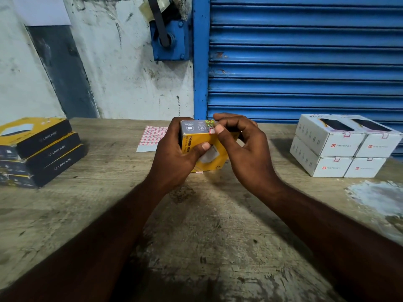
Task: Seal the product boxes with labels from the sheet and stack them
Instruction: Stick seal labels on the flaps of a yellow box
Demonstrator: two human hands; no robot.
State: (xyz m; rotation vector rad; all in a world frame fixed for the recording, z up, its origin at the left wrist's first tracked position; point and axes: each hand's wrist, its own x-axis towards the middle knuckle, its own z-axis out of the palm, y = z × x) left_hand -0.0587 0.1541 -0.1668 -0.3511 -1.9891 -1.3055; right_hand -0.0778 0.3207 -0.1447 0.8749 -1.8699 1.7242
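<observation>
Right at the middle of the wooden table (pixel 196 225), both hands hold a yellow box (pixel 201 139) lifted a little above the surface and tilted, with its grey top panel turned toward the camera. The left hand (pixel 172 153) grips the box from its left side, fingers wrapped round the far edge and the thumb (pixel 204 147) lying flat on the yellow front face beside the printed name. The right hand (pixel 239 149) closes on the upper right corner: its thumb (pixel 219 129) presses down on a small red-bordered label (pixel 212 131) that sits over the seam between the grey top and the yellow face, while the other fingers curl behind the box, so the corner is pinched between them. Another small pale label shows at the bottom edge of the box, though it is too small to read. Just behind the left hand, flat on the table, lies the label sheet (pixel 150 136), a grid of red-edged stickers, its right part hidden by the hand. At the left end of the table stands a stack of three black and yellow boxes (pixel 43 149), each slightly offset from the one below. At the right end, well apart from the hands, four white boxes (pixel 344 147) sit two over two, touching one another, each with a red-bordered label folded over its front flap. Behind the table rise a scuffed pale wall (pixel 122 73) and a blue roller shutter (pixel 305 62), with a blue metal bracket (pixel 170 40) fixed between them.
</observation>
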